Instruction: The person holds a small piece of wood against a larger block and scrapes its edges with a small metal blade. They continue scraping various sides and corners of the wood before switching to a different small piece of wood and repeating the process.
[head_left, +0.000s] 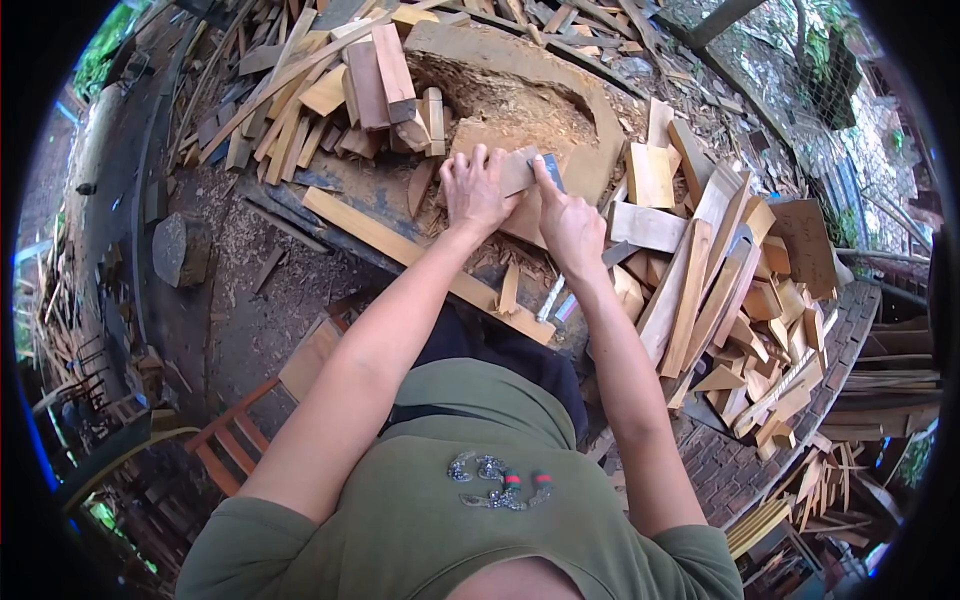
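Note:
A small greyish-brown wooden block (517, 171) lies on a larger flat board (482, 136) at the centre of the workbench. My left hand (474, 190) rests at the block's left side, fingers bent and spread, with the thumb near its lower edge. At the block's right end, my right hand (572, 228) grips a flat, dark blue-grey tool (553, 172), the index finger stretched along it. My palm hides most of this tool, so its exact kind does not show.
Cut wood pieces (690, 290) heap up on the right, and more blocks (375, 85) are stacked at the upper left. A long wooden strip (400, 250) lies along the near bench edge. Close to my body are a light, narrow rod (550, 300) and a small offcut (509, 288).

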